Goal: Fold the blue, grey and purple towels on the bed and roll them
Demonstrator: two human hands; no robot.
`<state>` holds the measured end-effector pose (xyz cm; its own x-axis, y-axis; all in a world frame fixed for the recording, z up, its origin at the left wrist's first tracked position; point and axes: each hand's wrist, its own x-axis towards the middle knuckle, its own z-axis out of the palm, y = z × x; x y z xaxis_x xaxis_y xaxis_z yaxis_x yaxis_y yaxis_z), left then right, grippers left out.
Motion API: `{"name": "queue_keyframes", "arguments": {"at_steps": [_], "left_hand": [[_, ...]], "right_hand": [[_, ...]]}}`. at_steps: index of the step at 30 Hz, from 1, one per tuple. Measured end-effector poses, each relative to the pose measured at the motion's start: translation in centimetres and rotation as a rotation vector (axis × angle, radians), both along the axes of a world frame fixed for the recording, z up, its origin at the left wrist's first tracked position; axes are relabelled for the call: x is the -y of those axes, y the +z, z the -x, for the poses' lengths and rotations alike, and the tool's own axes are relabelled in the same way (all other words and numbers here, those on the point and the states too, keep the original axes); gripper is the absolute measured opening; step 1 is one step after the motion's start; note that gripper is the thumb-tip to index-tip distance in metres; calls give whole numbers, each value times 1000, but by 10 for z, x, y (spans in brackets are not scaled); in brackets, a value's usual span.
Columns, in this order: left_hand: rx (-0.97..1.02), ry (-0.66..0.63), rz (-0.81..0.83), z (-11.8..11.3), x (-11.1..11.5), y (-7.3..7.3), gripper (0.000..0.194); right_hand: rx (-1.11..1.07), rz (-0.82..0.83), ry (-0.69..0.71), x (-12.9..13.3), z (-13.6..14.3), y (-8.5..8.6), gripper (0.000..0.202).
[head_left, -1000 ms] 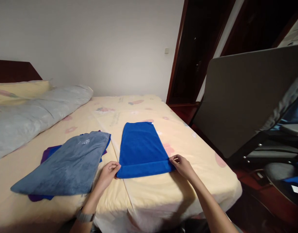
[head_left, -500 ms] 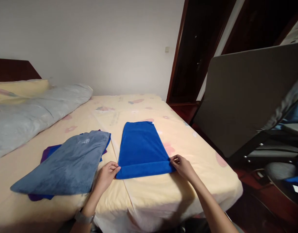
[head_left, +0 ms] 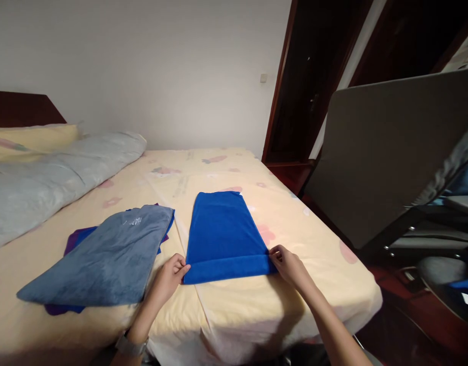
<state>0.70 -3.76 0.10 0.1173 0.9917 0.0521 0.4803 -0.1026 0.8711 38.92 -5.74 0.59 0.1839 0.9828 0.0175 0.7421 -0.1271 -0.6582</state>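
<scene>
A bright blue cloth (head_left: 224,229) lies flat on the bed, with a folded strip along its near edge. My left hand (head_left: 175,272) pinches the near left corner of this strip between thumb and fingers. At the near right corner, my right hand (head_left: 285,259) has its fingers closed on the cloth's edge. To the left of my left hand rests a grey-blue cloth (head_left: 104,259) with light lettering, spread over purple and blue cloths (head_left: 79,238) whose edges stick out.
The bed (head_left: 325,284) has a pale yellow patterned sheet. A grey rolled quilt (head_left: 66,173) and a yellow pillow (head_left: 35,138) lie at the far left. A large dark panel (head_left: 390,152) stands right of the bed, near a dark door (head_left: 302,86).
The folded strip's near edge and both hands have shifted very slightly toward me and to the right. Both hands keep their grip on the blue cloth.
</scene>
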Motion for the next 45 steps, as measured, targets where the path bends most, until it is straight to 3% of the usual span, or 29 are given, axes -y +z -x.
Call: {"name": "queue_keyframes", "arguments": {"at_steps": [4, 9, 20, 23, 27, 29, 31, 35, 37, 40, 45], "left_hand": [[-102, -45, -20, 1, 4, 8, 23], [-69, -132, 71, 4, 8, 17, 23], [-125, -164, 70, 9, 6, 13, 21], [-235, -154, -6, 10, 7, 18, 20], [-382, -90, -306, 10, 8, 26, 19], [-415, -52, -466, 1, 11, 26, 22], [-471, -93, -585, -14, 15, 23, 25], [-671, -372, -695, -49, 24, 12, 43], [-730, -445, -691, -58, 25, 6, 52], [-755, -473, -644, -55, 23, 0, 55], [-765, -521, -542, -33, 20, 1, 56]], "right_hand": [[26, -7, -2, 2, 0, 1, 8], [81, -10, 21, 1, -1, -2, 7], [111, 9, 33, -1, -3, -5, 9], [175, -72, 36, -1, -5, -5, 11], [223, -306, 60, 1, 5, 4, 17], [216, -432, 110, 5, 21, 9, 23], [221, -511, 217, 10, 45, 9, 29], [336, -524, 576, 22, 94, -5, 42], [374, -500, 658, 25, 105, -14, 46], [425, -433, 652, 22, 95, -21, 50], [440, -253, 578, 16, 45, -15, 54]]}}
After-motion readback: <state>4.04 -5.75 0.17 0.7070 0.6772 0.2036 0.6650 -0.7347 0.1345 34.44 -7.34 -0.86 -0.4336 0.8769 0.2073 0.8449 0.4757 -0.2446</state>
